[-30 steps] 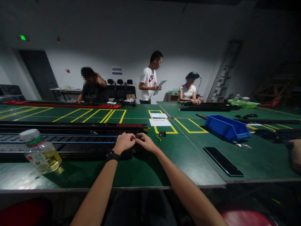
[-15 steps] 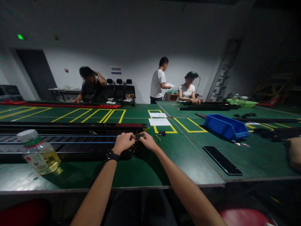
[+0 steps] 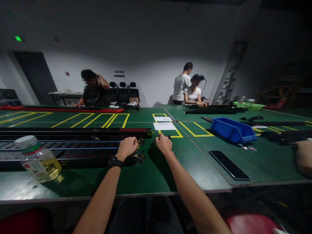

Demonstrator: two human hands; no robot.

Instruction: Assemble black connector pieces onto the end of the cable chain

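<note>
My left hand, wearing a black watch, is closed over the right end of a long black housing with rows of red dots and blue strips. Its fingertips are hidden among the dark parts there. Small dark connectors with yellowish wires stick out of that end, beside my hand. To the right, my right hand is closed low over the green table. Behind its knuckles peeks a small black part, mostly covered; whether the fingers grip it is hidden.
A drink bottle stands on the housing's left. Toward the right are a blue bin, a phone and two paper sheets. Another person's hand is at the right edge. Co-workers are across the table.
My right hand has left the housing's end and moved right, over the small black part. My left hand stays at the end. A standing co-worker has moved right, behind the seated one.
</note>
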